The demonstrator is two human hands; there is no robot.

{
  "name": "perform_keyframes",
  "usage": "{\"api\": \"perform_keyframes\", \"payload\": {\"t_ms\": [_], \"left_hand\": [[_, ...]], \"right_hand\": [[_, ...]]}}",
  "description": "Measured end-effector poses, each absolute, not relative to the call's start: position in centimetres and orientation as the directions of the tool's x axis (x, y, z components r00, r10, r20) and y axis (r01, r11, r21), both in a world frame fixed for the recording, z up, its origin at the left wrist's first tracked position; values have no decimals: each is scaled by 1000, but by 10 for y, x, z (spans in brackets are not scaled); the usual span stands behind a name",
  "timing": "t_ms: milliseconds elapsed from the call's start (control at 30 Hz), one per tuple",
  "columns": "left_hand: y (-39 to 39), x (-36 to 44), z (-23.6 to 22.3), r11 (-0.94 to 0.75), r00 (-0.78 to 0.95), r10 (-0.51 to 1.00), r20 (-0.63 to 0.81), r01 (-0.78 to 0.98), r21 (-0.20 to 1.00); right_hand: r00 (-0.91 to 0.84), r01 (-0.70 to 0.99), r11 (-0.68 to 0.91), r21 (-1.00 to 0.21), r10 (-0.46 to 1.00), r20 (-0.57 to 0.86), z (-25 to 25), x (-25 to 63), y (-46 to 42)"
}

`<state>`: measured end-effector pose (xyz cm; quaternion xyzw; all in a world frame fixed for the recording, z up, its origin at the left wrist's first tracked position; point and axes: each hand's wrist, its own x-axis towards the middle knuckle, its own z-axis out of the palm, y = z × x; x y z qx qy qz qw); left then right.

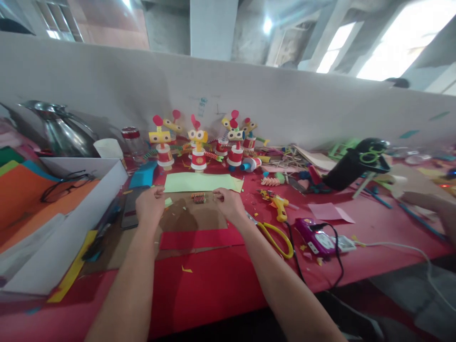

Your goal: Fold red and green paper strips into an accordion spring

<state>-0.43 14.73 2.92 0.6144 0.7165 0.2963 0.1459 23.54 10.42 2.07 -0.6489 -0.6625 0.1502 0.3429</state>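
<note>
A pale green paper strip [199, 182] lies across the near work area. My left hand [151, 206] is beside its left end, thumb and fingers pinched together. Close to the strip's lower edge, towards its right end, is my right hand [230, 204], its fingers also drawn together. I cannot make out what either hand holds, if anything. Between them sits a small folded paper spring [198, 197] with striped edges, on a brown cardboard sheet [192, 221]. A red paper strip [201, 239] lies nearer to me.
Several paper-cup figures [198, 159] stand at the back. To the right are a yellow glue gun [280, 206], yellow-handled scissors [276, 240] and a purple power strip [317, 237] with cables. A white box [67, 259] and a phone [130, 209] are left. Another person's arm [427, 204] shows far right.
</note>
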Motion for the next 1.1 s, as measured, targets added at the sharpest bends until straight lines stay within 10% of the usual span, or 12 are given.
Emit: {"api": "perform_keyframes", "payload": {"t_ms": [333,533,700,900,1100], "left_hand": [[143,6,20,-29,9,994,111,983,179],[145,6,21,60,-116,989,88,878,475],[144,11,23,22,-109,994,6,251,968],[141,17,28,260,95,966,-242,-292,921],[129,33,33,268,293,935,-199,-219,938]], "right_hand": [[-79,809,209,-550,965,250,26,239,14],[-118,833,288,-472,927,356,20,259,-28],[-56,833,245,-496,929,365,8,271,-34],[-105,778,291,-557,934,343,8,245,-33],[-109,634,371,-679,911,397,38,209,23]]}}
